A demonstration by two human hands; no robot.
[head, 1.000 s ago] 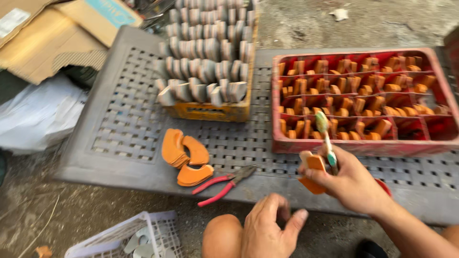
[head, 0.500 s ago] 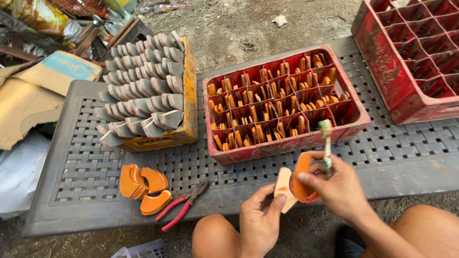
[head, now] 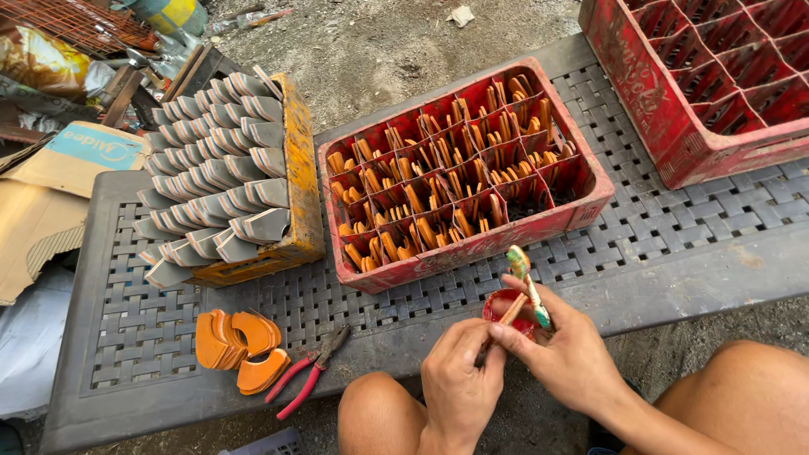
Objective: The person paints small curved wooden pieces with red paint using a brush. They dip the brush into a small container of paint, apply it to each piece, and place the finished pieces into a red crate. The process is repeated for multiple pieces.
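My left hand pinches a thin orange curved piece, seen edge-on, just above a small red pot at the table's front edge. My right hand grips a small brush with a green and white handle that points up, and its fingertips also touch the orange piece. The two hands meet over my knees. Right behind them stands a red divided crate with several orange pieces standing upright in its cells.
A yellow crate packed with grey curved pieces stands at the left. In front of it lie a small pile of orange pieces and red-handled pliers. A second red crate sits at the back right on the grey woven table. Cardboard lies at far left.
My left hand has come up from my knee to meet my right hand. The orange piece has turned edge-on and now sits over the small red pot. The view has swung left.
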